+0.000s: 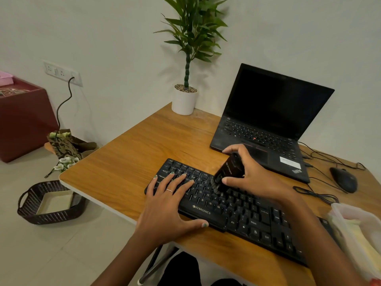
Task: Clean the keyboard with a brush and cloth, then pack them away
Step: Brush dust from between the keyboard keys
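The rectangular table (132, 162) has an orange-brown wood-grain top with a smooth, slightly glossy finish, and on it the long black plastic keyboard (237, 211) looks matt. The black plastic brush (227, 172) has a smooth, faintly shiny body, while the open black laptop (266, 129) has a matt casing and a glossy dark screen. The round white plant pot (184, 103) is smooth, and the dark brown basket (39, 203) on the floor has a rough woven texture.

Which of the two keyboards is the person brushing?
The separate black keyboard at the table's front edge; the brush bristles touch its keys. The laptop behind has its own keyboard, untouched.
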Action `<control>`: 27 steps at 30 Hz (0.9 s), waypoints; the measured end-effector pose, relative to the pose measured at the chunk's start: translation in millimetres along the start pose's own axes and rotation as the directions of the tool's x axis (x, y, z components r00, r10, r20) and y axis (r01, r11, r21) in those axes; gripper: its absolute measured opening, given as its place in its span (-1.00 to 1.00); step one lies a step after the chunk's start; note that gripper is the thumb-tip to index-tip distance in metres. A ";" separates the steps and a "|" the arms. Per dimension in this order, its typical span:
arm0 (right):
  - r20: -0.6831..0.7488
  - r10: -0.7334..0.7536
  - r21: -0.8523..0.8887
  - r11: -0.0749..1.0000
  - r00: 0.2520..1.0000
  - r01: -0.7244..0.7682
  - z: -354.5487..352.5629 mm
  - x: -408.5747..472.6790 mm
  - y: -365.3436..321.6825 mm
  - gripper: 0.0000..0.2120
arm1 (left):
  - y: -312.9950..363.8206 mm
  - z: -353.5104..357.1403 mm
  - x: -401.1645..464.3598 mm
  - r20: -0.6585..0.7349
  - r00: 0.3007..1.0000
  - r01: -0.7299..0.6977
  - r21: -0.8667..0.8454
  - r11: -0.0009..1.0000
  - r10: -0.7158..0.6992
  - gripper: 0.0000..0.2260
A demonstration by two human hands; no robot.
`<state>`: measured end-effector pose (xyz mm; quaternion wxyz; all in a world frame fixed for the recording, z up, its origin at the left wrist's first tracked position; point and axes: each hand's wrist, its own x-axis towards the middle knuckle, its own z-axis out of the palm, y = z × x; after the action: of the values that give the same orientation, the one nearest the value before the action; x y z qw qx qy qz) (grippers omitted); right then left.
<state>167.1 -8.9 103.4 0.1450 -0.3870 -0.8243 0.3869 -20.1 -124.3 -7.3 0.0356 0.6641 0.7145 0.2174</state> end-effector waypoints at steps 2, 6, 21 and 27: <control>-0.138 -0.032 0.015 0.999 0.990 0.035 6.8 -1.5 8.0 -0.48 | -0.3 0.6 -0.2 0.002 1.000 0.000 0.006 1.000 0.000 -0.03; -0.469 -0.071 -0.007 0.997 0.880 0.077 27.3 -2.9 16.1 -0.49 | 0.1 0.7 0.6 -0.001 1.000 0.000 0.004 1.000 0.000 0.00; -0.443 -0.098 -0.236 0.972 0.891 -0.010 26.2 2.8 18.1 -0.38 | -0.6 1.9 -0.1 -0.003 1.000 -0.005 0.005 1.000 0.005 -0.05; -0.283 -0.051 -0.115 0.993 0.958 0.019 22.0 -4.8 13.5 -0.43 | -2.3 3.3 0.9 -0.023 1.000 -0.007 -0.014 1.000 0.007 -0.03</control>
<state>165.5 -18.7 79.0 0.2474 -0.4315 -0.8217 0.2782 -21.2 -122.6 -10.9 0.0310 0.6636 0.7111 0.2301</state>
